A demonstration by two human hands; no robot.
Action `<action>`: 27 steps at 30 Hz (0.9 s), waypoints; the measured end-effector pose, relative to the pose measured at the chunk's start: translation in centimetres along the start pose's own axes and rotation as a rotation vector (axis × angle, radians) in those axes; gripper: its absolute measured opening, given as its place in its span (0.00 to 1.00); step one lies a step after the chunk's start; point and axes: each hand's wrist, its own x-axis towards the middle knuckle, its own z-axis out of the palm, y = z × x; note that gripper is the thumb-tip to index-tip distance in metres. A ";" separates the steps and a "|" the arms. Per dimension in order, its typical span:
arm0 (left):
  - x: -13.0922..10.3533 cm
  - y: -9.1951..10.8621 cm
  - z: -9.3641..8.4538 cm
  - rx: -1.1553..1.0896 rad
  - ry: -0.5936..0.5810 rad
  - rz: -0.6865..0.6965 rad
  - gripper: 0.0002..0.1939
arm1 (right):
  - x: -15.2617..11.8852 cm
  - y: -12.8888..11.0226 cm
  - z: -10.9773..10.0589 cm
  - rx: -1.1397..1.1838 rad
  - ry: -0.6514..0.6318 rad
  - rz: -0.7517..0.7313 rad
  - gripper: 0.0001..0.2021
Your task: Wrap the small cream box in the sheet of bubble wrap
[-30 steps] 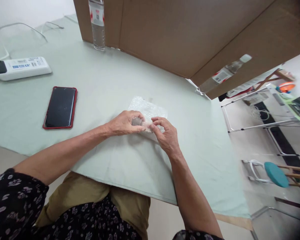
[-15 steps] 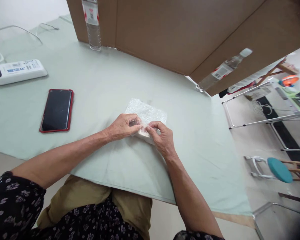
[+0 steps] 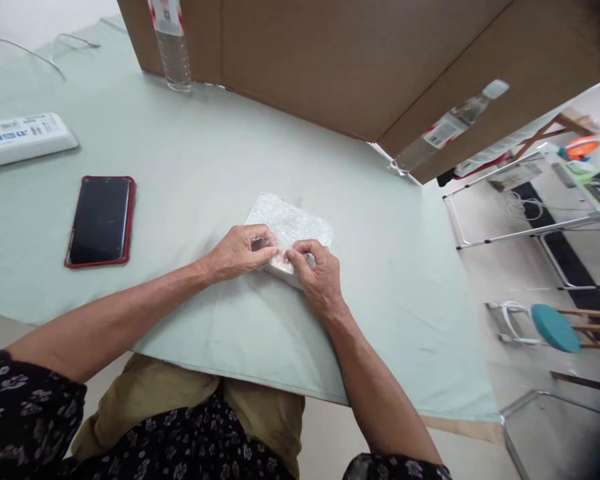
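Here, left hand (image 3: 240,253): nearly closed, pinching bubble-wrapped packet (image 3: 294,219) edge
Right hand (image 3: 320,275): pinching likewise
Packet: lying beneath, extending beyond both

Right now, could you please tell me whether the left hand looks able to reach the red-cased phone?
Probably yes: no object seems to stand between the left hand and the red-cased phone, though that hand's grip on the bubble wrap would likely need releasing first.

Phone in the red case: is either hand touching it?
No, the phone lies apart on the table, while the left hand and right hand are both at the bubble wrap.
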 end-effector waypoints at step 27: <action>0.0 -0.2 0.3 -0.059 0.014 0.013 0.05 | 0.1 0.9 -2.1 0.079 -0.092 -0.061 0.11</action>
